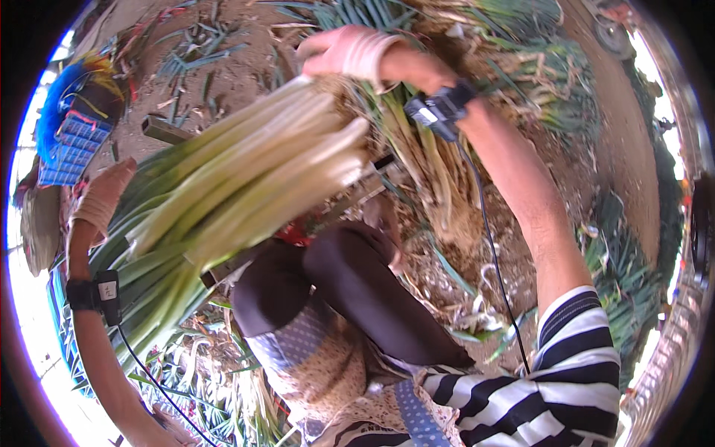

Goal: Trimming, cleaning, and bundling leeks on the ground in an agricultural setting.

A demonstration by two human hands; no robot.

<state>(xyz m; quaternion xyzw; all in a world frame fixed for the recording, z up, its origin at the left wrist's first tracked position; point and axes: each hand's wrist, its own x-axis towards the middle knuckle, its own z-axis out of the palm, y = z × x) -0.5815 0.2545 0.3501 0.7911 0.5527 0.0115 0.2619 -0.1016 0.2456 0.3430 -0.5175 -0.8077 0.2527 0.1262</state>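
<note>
Leeks [253, 160] lie bunched between left hand [103, 195] and right hand [350, 56], each grip's closure unclear, with other piles [555, 93] left on the ground [622, 153].

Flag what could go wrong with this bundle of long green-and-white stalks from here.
The bundle shows no tie, with the left hand at its leafy side and the right hand by its white ends, so stalks might slip apart. Also, the black cable from the right wrist device curves clear of the arm and could snag.
</note>
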